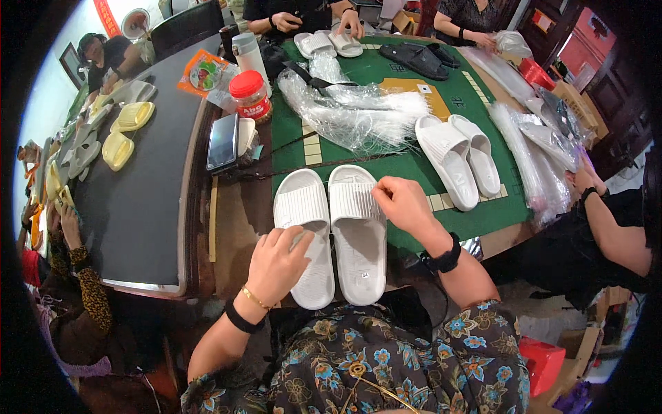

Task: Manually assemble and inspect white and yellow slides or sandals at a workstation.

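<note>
Two pale grey-white slide slippers lie side by side before me, ribbed straps at the far end: the left slipper (314,272) and the right slipper (360,259). Over the left slipper's strap edge rests my left hand (278,264), its fingers loosely bent and a little apart, with no object visible in them. My right hand (407,205) is closed at the outer side of the right slipper's strap. Its fingertips are pressed together, and whatever they pinch is too small or hidden to make out.
A second pair of white slippers (456,155) lies on the green mat (386,176), near heaped clear plastic bags (365,110). At the left stand a red-lidded jar (249,94), a phone (223,143) and a flask (249,58). Co-workers' hands are around the tables, near yellow slippers (118,150).
</note>
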Demonstrator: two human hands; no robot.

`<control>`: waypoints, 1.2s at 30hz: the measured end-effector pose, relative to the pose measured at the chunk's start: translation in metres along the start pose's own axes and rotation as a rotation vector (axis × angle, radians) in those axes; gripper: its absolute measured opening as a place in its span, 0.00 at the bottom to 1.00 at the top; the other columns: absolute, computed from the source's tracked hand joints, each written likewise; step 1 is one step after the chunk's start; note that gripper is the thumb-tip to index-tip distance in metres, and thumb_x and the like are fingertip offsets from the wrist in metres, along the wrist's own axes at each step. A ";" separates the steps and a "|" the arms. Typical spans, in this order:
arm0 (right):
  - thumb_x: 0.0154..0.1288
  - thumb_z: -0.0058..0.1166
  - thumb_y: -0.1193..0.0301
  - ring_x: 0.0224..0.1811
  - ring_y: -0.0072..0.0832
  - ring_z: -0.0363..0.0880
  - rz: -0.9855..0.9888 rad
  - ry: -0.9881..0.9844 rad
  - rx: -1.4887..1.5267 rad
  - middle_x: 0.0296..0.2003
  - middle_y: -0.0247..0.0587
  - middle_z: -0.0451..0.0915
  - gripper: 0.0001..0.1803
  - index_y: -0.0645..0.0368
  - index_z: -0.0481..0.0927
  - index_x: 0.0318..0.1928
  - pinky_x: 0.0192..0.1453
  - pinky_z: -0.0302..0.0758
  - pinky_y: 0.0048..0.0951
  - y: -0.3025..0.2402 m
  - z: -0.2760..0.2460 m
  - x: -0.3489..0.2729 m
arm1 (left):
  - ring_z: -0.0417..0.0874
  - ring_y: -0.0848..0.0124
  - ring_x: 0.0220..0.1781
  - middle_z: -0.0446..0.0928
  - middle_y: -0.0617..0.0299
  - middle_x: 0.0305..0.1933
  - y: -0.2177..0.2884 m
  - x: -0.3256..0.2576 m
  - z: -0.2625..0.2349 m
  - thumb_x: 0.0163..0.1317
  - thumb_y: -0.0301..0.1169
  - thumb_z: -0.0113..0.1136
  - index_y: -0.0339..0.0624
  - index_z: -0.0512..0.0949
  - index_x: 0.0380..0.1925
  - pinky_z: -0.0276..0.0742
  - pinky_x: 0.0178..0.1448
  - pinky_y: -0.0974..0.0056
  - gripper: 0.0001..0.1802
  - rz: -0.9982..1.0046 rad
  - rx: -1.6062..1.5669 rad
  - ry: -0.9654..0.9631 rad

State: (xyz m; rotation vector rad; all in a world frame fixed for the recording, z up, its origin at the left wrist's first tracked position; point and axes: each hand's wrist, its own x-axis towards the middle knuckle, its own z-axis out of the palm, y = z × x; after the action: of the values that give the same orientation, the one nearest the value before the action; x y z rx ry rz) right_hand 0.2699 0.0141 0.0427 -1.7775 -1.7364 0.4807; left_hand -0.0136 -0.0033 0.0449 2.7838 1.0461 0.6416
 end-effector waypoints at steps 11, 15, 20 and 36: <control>0.63 0.56 0.68 0.35 0.46 0.82 -0.193 -0.143 0.113 0.32 0.47 0.82 0.09 0.56 0.81 0.41 0.38 0.78 0.42 -0.006 0.021 -0.075 | 0.79 0.66 0.38 0.76 0.64 0.38 -0.002 -0.033 0.030 0.50 0.32 0.67 0.45 0.80 0.37 0.78 0.41 0.62 0.12 0.132 -0.155 -0.084; 0.63 0.56 0.69 0.38 0.45 0.81 -0.242 -0.274 0.087 0.38 0.45 0.80 0.15 0.55 0.79 0.50 0.41 0.78 0.41 -0.011 0.032 -0.084 | 0.81 0.65 0.35 0.76 0.64 0.32 0.001 -0.031 0.045 0.49 0.29 0.68 0.45 0.81 0.33 0.79 0.38 0.62 0.10 0.101 -0.127 -0.030; 0.64 0.53 0.72 0.43 0.47 0.79 -0.280 -0.219 0.122 0.43 0.47 0.78 0.17 0.60 0.77 0.53 0.46 0.77 0.41 -0.015 0.047 -0.079 | 0.79 0.66 0.33 0.75 0.63 0.32 0.003 -0.014 0.059 0.50 0.27 0.64 0.45 0.80 0.31 0.78 0.36 0.63 0.07 0.029 -0.006 0.024; 0.63 0.52 0.75 0.52 0.50 0.75 -0.327 -0.069 0.111 0.51 0.52 0.74 0.20 0.64 0.73 0.56 0.57 0.74 0.42 -0.017 0.059 -0.068 | 0.80 0.62 0.31 0.72 0.60 0.25 0.010 0.010 0.065 0.55 0.30 0.62 0.44 0.76 0.24 0.78 0.32 0.58 0.05 -0.062 0.002 0.091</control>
State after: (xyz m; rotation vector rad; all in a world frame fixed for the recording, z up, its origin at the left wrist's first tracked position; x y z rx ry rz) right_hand 0.2140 -0.0441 -0.0007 -1.3796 -1.9612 0.4910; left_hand 0.0271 -0.0010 -0.0083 2.7350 1.1454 0.7667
